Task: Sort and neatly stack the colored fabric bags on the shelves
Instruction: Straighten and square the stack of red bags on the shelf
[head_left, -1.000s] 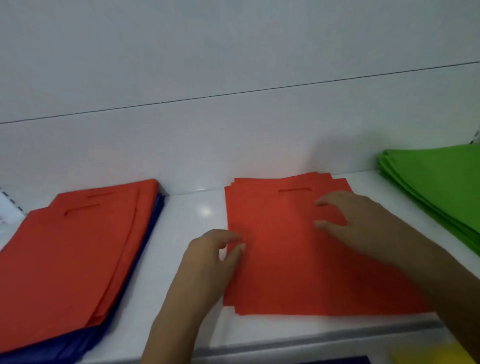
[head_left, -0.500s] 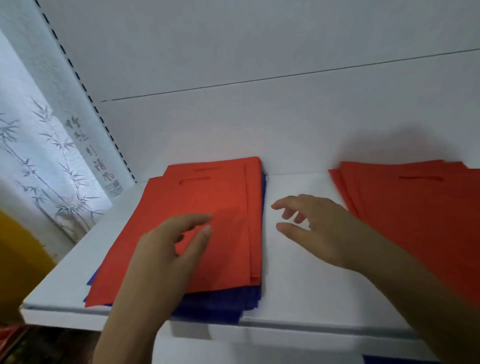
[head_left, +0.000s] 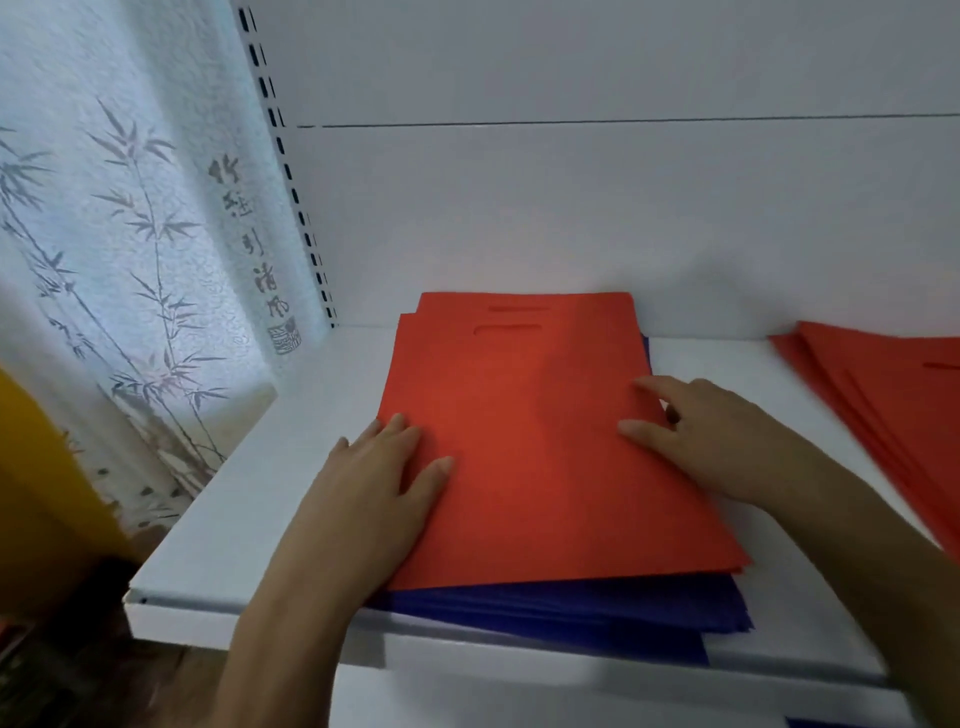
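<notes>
The white shelf (head_left: 270, 467) carries a stack of red bags (head_left: 524, 441) lying flat on blue bags (head_left: 571, 605), long axis running front to back, handle slots toward the back wall. A second red pile (head_left: 893, 410) lies well apart on the right. The 2 hands flank the stack: left hand (head_left: 374, 488) flat on its left edge, right hand (head_left: 711, 441) on its right edge, fingers (head_left: 649, 387) straight, gripping nothing.

Both hands, left hand (head_left: 374, 478) and right hand (head_left: 711, 436), flat on red bags (head_left: 530, 415) atop blue bags (head_left: 571, 605).

One bag stack (head_left: 530, 441) left of another (head_left: 883, 405).
</notes>
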